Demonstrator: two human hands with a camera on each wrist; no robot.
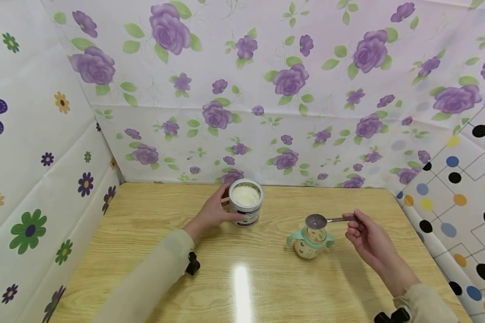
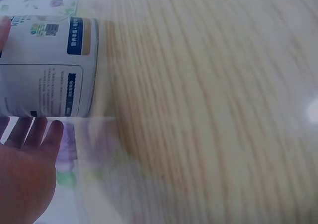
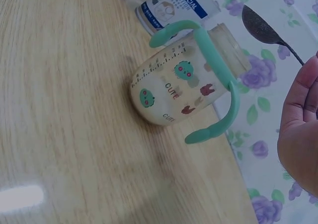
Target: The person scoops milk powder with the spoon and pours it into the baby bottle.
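My left hand (image 1: 214,209) grips a milk powder can (image 1: 245,217), with the thumb across its front and the other fingers at its far side. Pale powder (image 1: 245,195) shows inside the lidless can. In the left wrist view, the can's printed side (image 2: 52,67) lies between thumb and fingers. My right hand (image 1: 368,237) pinches the handle of a metal spoon (image 1: 316,221). Its bowl is over the open mouth of a baby bottle (image 1: 307,249) and looks greyish, with no heap in it. Two mint-green handles (image 3: 213,129) flank the bottle, which stands upright and has cartoon prints.
A light wood-grain table (image 1: 153,215) carries the can and bottle. Behind it rises a cloth with purple roses (image 1: 288,80). Patterned cloths hang at the left (image 1: 28,179) and right (image 1: 460,197) sides. A bright reflection lies near the table's front.
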